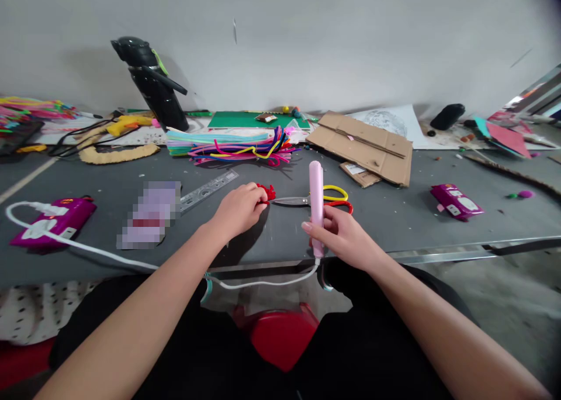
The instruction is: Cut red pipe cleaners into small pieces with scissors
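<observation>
My right hand [346,236] is wrapped round a slim pink mini hair straightener [317,213], held upright with its white cord running from the lower end. My left hand [243,209] is closed at the fingertips on a small fuzzy red piece [266,193], which looks like bent pipe cleaner; the fingers hide part of it. Between the two hands lie scissors [289,202] with one yellow and one red handle loop. The straightener covers the middle of the scissors. A clear plastic ruler [209,190] rests beyond my left hand.
Pipe cleaners [236,145] lie in a bundle at the back, beside folded cardboard [363,145]. A black thermos [153,87] stands by the wall. Purple power strips [56,221] sit on both sides, and the white cord [105,255] crosses the table's front edge.
</observation>
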### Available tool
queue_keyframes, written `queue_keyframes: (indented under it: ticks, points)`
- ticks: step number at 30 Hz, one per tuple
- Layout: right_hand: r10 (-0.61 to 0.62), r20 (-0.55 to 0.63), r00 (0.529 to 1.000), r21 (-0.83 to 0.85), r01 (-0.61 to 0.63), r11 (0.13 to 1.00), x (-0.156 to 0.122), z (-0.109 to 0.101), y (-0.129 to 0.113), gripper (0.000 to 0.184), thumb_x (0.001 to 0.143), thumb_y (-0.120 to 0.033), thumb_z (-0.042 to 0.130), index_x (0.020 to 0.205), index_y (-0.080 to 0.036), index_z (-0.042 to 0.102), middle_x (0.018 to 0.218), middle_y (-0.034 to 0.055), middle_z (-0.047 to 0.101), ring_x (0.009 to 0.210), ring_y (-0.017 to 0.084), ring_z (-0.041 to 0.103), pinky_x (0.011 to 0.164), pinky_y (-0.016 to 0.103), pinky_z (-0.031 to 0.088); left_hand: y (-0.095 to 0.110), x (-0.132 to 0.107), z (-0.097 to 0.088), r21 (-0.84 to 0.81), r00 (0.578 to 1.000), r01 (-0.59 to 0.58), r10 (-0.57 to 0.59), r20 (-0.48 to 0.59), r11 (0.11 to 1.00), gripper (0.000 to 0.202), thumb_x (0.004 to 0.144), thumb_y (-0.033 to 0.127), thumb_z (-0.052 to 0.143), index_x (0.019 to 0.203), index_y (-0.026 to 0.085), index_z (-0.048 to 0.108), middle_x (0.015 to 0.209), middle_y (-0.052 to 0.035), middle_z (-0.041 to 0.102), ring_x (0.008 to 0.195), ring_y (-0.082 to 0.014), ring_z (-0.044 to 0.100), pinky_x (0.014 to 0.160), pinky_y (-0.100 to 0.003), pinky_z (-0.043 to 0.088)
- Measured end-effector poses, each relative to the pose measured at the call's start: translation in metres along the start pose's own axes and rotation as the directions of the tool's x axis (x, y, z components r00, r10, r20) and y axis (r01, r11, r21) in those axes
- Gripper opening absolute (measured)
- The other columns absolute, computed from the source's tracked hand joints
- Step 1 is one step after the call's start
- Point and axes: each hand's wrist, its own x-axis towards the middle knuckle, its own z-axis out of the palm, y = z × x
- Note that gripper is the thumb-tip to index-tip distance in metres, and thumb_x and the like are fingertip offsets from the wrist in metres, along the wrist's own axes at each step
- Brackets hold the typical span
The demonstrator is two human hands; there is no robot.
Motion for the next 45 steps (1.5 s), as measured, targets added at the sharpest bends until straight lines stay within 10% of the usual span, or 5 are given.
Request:
queue_keyframes:
  ticks: [10,21,45]
  points:
    - [-0.011,0.003,1.000,-0.012,0.011,1.000,-0.001,0.007,-0.002,0.035,0.087,-0.054,0.059,0.088,-0.020,0.049,0.064,-0.0002,0.065,0.054,0.016,0.062,0.049,0.026,0.043,0.000,0.008,0.010,0.079,0.998,0.060,-0.061,0.007,0.995,0.020,0.092,0.023,0.042,0.085,0.019,0.061,0.097,-0.0094,0.062,0.090,-0.0243,0.058,0.075,-0.036,0.042]
    - [-0.272,-0.129,0.954,-0.418,0.196,0.887,-0.003,0.026,-0.014,0.031,0.089,-0.048,0.058,0.077,-0.021,0.049,0.064,-0.0020,0.050,0.057,0.013,0.047,0.053,0.026,0.037,0.026,-0.022,-0.041,-0.718,0.947,0.047,-0.259,-0.189,0.694,0.019,0.090,0.036,0.055,0.088,0.017,0.060,0.076,-0.0010,0.061,0.070,-0.0140,0.055,0.065,-0.025,0.043]
    - [-0.525,-0.044,0.850,-0.604,0.396,0.692,-0.013,0.050,-0.019,0.016,0.089,-0.035,0.057,0.084,-0.020,0.058,0.068,0.0018,0.053,0.062,0.015,0.045,0.058,0.028,0.035,0.029,-0.054,-0.062,-0.692,0.940,-0.140,-0.125,-0.319,0.708,0.005,0.089,0.024,0.059,0.086,0.021,0.062,0.081,-0.0007,0.064,0.069,-0.0125,0.057,0.062,-0.022,0.046]
